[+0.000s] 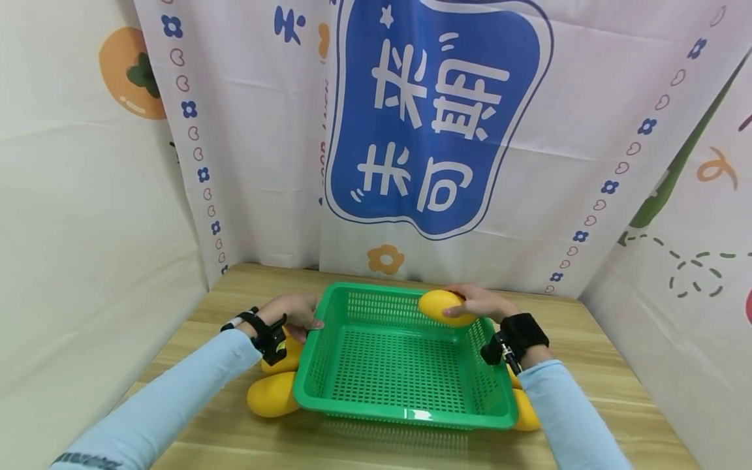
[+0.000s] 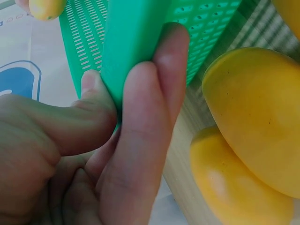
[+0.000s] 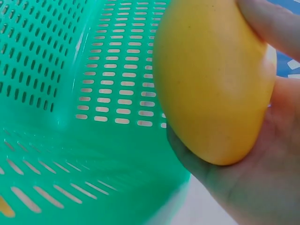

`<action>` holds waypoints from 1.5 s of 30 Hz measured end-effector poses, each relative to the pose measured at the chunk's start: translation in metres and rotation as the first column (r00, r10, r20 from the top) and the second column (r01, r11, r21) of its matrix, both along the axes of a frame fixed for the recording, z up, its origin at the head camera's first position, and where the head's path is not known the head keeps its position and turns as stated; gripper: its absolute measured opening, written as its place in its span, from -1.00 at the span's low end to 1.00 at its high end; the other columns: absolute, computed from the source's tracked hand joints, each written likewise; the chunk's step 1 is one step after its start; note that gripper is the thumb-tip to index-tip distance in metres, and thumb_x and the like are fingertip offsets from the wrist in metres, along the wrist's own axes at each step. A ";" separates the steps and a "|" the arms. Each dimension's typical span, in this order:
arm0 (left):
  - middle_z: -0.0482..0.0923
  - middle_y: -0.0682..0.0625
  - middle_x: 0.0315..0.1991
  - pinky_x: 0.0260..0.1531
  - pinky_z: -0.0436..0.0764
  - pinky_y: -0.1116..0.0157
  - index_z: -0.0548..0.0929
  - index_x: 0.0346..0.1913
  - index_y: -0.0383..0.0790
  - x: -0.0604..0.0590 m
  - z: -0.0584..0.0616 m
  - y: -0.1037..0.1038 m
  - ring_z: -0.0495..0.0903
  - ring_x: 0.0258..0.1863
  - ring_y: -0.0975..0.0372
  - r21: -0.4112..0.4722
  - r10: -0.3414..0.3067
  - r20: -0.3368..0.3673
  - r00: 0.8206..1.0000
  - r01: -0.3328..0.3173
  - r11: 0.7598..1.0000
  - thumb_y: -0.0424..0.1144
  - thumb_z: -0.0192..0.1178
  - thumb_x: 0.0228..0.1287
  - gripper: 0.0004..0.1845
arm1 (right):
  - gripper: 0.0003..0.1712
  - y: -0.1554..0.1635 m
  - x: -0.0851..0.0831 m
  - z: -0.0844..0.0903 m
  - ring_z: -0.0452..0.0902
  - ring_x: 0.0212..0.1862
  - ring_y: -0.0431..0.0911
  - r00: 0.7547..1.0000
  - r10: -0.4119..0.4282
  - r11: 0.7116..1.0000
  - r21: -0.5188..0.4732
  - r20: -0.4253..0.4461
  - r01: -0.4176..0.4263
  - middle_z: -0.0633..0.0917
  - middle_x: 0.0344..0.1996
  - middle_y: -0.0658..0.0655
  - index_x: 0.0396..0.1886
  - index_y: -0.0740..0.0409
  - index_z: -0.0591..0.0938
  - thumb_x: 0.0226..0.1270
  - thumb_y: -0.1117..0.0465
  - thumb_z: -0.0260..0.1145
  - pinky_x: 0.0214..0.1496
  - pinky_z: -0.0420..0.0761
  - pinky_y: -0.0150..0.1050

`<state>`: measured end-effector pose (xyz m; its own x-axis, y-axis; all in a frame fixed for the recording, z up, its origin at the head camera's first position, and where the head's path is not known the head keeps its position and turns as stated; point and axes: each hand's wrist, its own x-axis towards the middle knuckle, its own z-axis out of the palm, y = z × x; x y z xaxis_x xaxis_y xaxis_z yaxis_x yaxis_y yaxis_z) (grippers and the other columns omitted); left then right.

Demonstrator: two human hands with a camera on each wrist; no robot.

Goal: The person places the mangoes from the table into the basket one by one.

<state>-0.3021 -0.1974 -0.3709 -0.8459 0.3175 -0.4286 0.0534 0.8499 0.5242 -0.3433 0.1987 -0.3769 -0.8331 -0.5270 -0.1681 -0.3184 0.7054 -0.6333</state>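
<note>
Around eight o'clock from the green basket (image 1: pixel 399 369), a yellow mango (image 1: pixel 273 395) lies on the wooden counter (image 1: pixel 217 431), with a second mango (image 1: pixel 290 352) at nine o'clock, just beyond it. At ten o'clock, of the two hands, the left hand (image 1: pixel 296 309) grips the basket's rim, thumb on the inner side and fingers outside. The basket fills the centre, its slotted floor facing up. Toward one o'clock, the held mango (image 1: pixel 439 305) overlaps the basket's far right corner; whether it touches the rim I cannot tell. The right hand (image 1: pixel 483 304), at two o'clock, grasps that fruit between thumb and fingers. Farther right, at four o'clock, more yellow fruit (image 1: pixel 527 412) shows partly beside the basket.
</note>
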 end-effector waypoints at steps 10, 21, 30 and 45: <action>0.52 0.01 -0.60 -0.65 0.56 0.51 0.66 -0.27 -0.29 -0.001 0.000 -0.001 0.49 -0.72 0.35 0.012 0.009 0.023 1.000 -0.010 1.000 -0.27 0.10 0.51 -0.79 | -0.26 -0.008 0.000 -0.002 0.48 0.02 0.02 1.000 0.014 1.000 0.014 0.002 -0.014 0.58 0.12 0.26 0.36 0.31 0.40 0.30 0.02 0.35 0.14 0.49 -0.03; 0.50 0.02 -0.62 -0.65 0.56 0.51 0.68 -0.26 -0.28 0.000 0.001 -0.001 0.48 -0.73 0.36 0.006 -0.001 0.020 1.000 0.001 1.000 -0.26 0.09 0.51 -0.78 | -0.40 -0.020 -0.001 -0.005 0.46 -0.09 -0.02 0.997 0.071 0.997 0.016 0.028 -0.071 0.61 -0.03 0.18 0.23 0.24 0.50 0.26 0.08 0.39 0.01 0.45 -0.16; 0.47 0.03 -0.64 -0.65 0.57 0.50 0.67 -0.30 -0.28 -0.001 0.000 -0.001 0.49 -0.73 0.36 -0.010 0.005 0.010 1.000 -0.005 1.000 -0.24 0.12 0.49 -0.77 | -0.33 -0.027 -0.004 -0.012 0.53 -0.05 -0.03 0.995 0.100 0.994 0.043 0.008 -0.100 0.63 0.06 0.27 0.24 0.32 0.48 0.16 0.19 0.46 0.05 0.55 -0.13; 0.51 0.00 -0.58 -0.65 0.58 0.49 0.64 -0.29 -0.30 -0.002 0.000 0.000 0.51 -0.72 0.34 -0.008 0.014 0.007 1.000 -0.014 1.000 -0.25 0.12 0.49 -0.79 | -0.29 -0.032 -0.004 -0.021 0.50 0.05 0.06 0.992 0.013 0.997 0.071 0.126 -0.022 0.55 0.16 0.33 0.34 0.34 0.38 0.25 0.24 0.41 0.13 0.57 -0.03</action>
